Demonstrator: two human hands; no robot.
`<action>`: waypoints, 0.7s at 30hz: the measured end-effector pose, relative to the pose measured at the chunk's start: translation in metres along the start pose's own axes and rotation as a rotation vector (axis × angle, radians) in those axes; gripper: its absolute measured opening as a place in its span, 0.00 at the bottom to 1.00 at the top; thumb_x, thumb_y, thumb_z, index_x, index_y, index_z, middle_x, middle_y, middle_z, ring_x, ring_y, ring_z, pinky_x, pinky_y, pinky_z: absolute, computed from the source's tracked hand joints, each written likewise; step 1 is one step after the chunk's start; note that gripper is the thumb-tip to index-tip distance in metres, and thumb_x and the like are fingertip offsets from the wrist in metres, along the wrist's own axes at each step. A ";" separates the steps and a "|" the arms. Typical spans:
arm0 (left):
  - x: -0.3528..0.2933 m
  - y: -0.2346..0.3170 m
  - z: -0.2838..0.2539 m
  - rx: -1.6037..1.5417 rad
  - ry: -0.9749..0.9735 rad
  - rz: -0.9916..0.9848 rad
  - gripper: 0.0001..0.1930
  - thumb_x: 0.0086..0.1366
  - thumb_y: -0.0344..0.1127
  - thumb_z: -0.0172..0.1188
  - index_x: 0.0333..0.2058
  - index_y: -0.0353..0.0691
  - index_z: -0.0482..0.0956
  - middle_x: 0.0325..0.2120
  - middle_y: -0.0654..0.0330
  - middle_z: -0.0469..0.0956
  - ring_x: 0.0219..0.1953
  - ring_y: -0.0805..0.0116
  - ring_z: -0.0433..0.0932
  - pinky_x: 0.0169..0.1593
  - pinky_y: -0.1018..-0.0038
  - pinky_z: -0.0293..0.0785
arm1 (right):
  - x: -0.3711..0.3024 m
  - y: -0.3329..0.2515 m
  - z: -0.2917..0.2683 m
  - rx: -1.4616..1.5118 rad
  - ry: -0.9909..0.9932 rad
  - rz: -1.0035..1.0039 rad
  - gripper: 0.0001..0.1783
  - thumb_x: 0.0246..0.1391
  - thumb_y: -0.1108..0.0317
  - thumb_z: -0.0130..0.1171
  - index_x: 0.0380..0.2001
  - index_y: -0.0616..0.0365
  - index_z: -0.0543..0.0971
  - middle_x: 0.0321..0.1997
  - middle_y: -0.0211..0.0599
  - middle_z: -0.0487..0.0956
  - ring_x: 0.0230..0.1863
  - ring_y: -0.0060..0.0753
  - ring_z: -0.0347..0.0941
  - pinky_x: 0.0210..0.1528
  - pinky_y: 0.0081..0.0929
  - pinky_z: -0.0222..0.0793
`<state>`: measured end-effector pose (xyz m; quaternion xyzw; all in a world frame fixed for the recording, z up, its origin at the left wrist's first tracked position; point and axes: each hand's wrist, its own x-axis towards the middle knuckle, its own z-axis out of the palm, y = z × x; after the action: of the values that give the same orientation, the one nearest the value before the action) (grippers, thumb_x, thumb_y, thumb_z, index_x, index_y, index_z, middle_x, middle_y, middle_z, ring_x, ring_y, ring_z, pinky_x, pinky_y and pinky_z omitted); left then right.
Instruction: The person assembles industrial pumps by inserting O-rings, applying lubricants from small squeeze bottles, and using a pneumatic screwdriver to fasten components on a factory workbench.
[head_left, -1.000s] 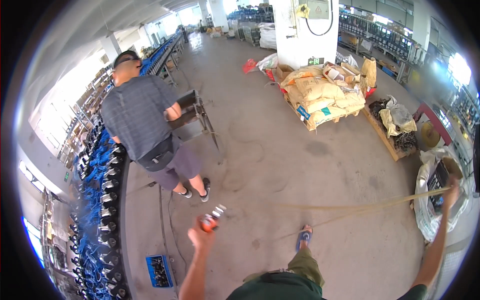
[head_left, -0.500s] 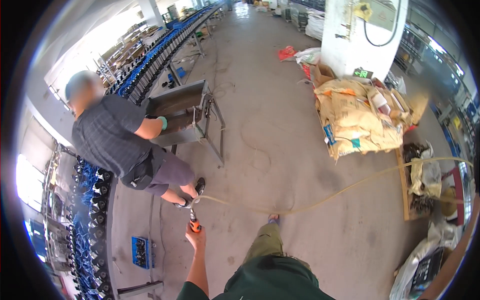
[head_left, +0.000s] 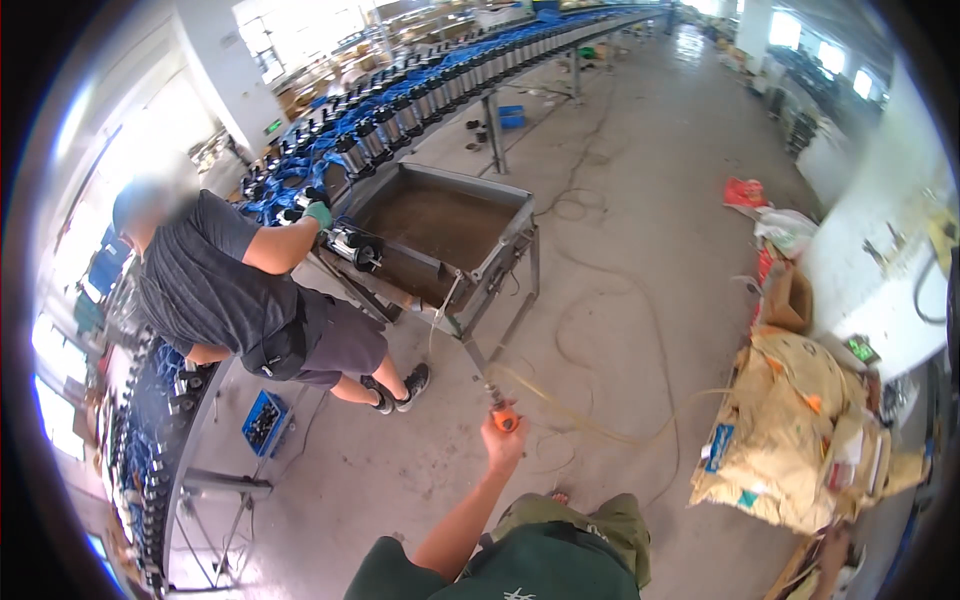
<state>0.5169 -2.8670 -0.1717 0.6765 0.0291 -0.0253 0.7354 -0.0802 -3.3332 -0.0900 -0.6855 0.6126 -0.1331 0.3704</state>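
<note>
My left hand is stretched forward and shut on an orange-handled tool with a thin metal nozzle. The nozzle points at the leg frame of a metal trough on legs. A yellowish hose trails from the tool to the right across the concrete floor in loose loops. My right hand is hard to make out: a brownish shape at the lower right edge may be my forearm. My green trousers show at the bottom.
A person in a grey shirt, dark shorts and a green glove leans over a long line of blue-and-black parts left of the trough. A blue crate sits on the floor by their feet. Stacked tan sacks and a white pillar stand right.
My view has swung left and closer to the trough. My left hand with the orange tool has moved forward toward its legs. The other person has bent further over the line.
</note>
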 end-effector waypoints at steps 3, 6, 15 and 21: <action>0.051 0.018 0.098 0.047 -0.002 0.054 0.19 0.57 0.23 0.65 0.49 0.33 0.79 0.27 0.67 0.79 0.29 0.80 0.75 0.36 0.78 0.74 | 0.115 -0.018 0.058 -0.028 -0.121 0.070 0.31 0.73 0.39 0.46 0.29 0.52 0.81 0.15 0.25 0.66 0.11 0.23 0.59 0.13 0.27 0.57; 0.089 0.032 0.176 0.031 0.059 0.043 0.19 0.57 0.23 0.64 0.49 0.31 0.79 0.26 0.66 0.79 0.29 0.79 0.75 0.36 0.78 0.74 | 0.202 -0.022 0.170 0.077 -0.474 0.237 0.31 0.73 0.42 0.48 0.27 0.56 0.81 0.14 0.26 0.69 0.12 0.24 0.64 0.12 0.26 0.59; 0.150 0.066 0.319 0.217 0.334 0.173 0.18 0.56 0.25 0.66 0.47 0.35 0.79 0.26 0.65 0.78 0.30 0.78 0.75 0.37 0.77 0.75 | 0.439 -0.206 0.313 -0.232 -0.894 0.089 0.23 0.71 0.52 0.52 0.29 0.60 0.80 0.15 0.30 0.71 0.13 0.27 0.67 0.15 0.29 0.62; 0.181 0.095 0.359 0.615 0.346 0.281 0.21 0.53 0.27 0.71 0.47 0.40 0.79 0.31 0.56 0.86 0.35 0.56 0.86 0.42 0.67 0.80 | 0.669 -0.339 0.332 -0.252 -0.775 -0.045 0.18 0.70 0.58 0.54 0.32 0.62 0.78 0.18 0.33 0.74 0.15 0.30 0.70 0.16 0.31 0.64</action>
<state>0.7077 -3.2160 -0.0616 0.8573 0.0510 0.1830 0.4786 0.5258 -3.8550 -0.2731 -0.7382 0.4240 0.2032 0.4838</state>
